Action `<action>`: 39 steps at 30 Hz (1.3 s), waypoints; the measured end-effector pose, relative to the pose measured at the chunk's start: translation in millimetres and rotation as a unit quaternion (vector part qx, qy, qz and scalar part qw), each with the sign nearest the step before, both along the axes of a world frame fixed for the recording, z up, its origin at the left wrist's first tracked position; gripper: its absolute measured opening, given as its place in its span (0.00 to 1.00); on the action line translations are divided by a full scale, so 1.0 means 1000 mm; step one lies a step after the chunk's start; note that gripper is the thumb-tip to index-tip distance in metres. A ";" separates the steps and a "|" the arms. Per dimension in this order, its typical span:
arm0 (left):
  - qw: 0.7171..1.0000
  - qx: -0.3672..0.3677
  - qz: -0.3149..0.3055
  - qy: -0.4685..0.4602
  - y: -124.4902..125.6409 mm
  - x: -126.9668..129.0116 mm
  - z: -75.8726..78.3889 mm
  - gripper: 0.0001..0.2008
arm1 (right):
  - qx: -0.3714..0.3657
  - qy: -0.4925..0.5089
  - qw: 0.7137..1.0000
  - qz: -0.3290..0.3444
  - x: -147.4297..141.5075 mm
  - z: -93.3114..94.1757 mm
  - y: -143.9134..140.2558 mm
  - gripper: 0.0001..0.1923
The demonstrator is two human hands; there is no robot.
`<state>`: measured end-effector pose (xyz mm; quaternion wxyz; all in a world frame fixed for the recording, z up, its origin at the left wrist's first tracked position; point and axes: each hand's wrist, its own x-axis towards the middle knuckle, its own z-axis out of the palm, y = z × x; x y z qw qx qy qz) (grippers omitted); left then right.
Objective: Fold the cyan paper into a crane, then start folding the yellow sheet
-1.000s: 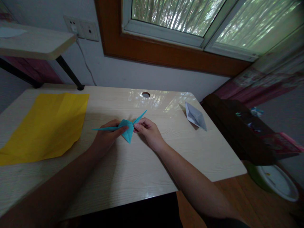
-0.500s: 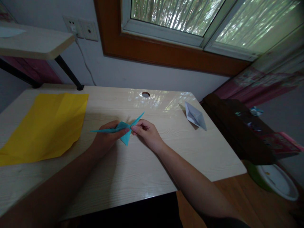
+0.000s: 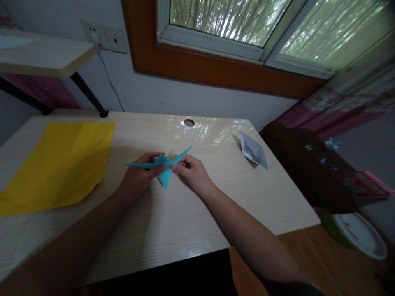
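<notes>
Left hand (image 3: 139,174), right hand (image 3: 194,170) angled inward, close together, pinched on blue folded paper (image 3: 163,160).

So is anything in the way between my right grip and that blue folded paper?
Nothing visible: the right grip pinches the blue folded paper near its middle, with the left grip holding its other side. The yellow sheet lies off left, the pale folded paper off right; neither is between.
</notes>
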<state>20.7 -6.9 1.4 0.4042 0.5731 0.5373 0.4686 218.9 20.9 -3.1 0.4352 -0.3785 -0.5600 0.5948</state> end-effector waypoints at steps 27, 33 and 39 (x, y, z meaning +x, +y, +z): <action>0.995 -0.082 -0.002 -0.049 -0.006 0.003 0.011 0.15 | 0.001 -0.005 0.999 0.033 0.002 -0.004 -0.003 0.19; 0.995 -0.075 -0.046 -0.046 -0.007 0.001 0.008 0.14 | 0.034 -0.096 0.988 0.116 0.003 0.000 -0.007 0.28; 0.991 -0.082 -0.093 -0.041 -0.008 0.002 0.007 0.16 | 0.020 -0.088 0.984 0.155 0.006 0.002 -0.010 0.30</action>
